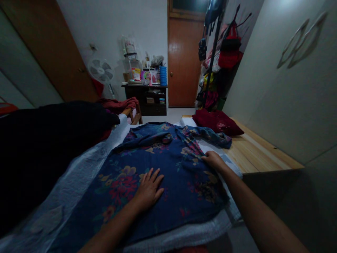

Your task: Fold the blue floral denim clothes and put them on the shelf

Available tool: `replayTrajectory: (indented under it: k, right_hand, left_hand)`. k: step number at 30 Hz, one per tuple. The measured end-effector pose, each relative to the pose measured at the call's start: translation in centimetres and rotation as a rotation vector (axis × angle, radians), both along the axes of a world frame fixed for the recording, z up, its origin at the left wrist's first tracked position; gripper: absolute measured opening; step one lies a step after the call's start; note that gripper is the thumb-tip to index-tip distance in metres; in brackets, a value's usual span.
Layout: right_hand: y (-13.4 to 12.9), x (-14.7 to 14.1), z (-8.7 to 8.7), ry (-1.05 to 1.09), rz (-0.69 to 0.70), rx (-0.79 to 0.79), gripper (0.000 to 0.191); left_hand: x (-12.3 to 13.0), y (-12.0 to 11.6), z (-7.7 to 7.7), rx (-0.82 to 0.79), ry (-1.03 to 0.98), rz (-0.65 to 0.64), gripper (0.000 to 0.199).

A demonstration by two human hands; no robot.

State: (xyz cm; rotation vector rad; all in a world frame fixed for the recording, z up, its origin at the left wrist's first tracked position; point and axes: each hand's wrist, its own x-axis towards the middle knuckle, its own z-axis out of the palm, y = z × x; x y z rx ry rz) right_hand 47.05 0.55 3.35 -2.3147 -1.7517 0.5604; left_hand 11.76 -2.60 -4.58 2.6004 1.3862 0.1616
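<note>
A dark blue floral shirt (168, 189) lies spread out in front of me, one sleeve (147, 140) folded in across it and the other sleeve (216, 135) stretched out to the right. My left hand (149, 189) rests flat on the middle of the cloth, fingers apart. At the shirt's right edge, my right hand (213, 160) is closed, with the cloth edge pinched between thumb and fingers. Under the shirt is a pale sheet (79, 179), showing along the left and near sides.
A large dark cloth heap (52, 140) fills the left. A maroon cushion (218, 122) sits on a wooden board (252, 151) by the cabinet (295, 98). Behind are a fan (101, 72), a dark shelf (144, 100), a door (184, 63) and hanging bags (230, 52).
</note>
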Motion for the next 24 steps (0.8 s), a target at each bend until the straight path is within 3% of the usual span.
replayTrajectory:
  k: [3,6,11,15,20,24]
  right_hand:
    - [-1.0,-0.1,0.1,0.050,0.018,0.012,0.023]
    - [-1.6,-0.3,-0.1,0.035,0.011,0.036,0.021]
    - [-1.9,-0.7,-0.8,-0.052,-0.051,0.087,0.021]
    - [-2.6,-0.8,-1.0,-0.084,-0.060,0.103,0.024]
    - [-5.1,-0.8,-0.8,-0.074,-0.022,0.097,0.031]
    - [-8.0,-0.6,-1.0,0.029,-0.010,0.107,0.036]
  left_hand:
    - [0.7,-0.4,0.6,0.020,-0.022,0.011,0.042]
    - [3.0,-0.8,1.8,0.008,-0.065,-0.043,0.037]
    - [9.5,-1.2,3.2,-0.037,-0.189,-0.194,0.064]
    - [13.0,-1.1,2.3,-0.107,-0.163,-0.233,0.069]
    - [12.2,-1.3,0.3,-0.083,-0.069,-0.274,0.068]
    - [9.7,-2.3,0.2,-0.074,-0.003,-0.324,0.065]
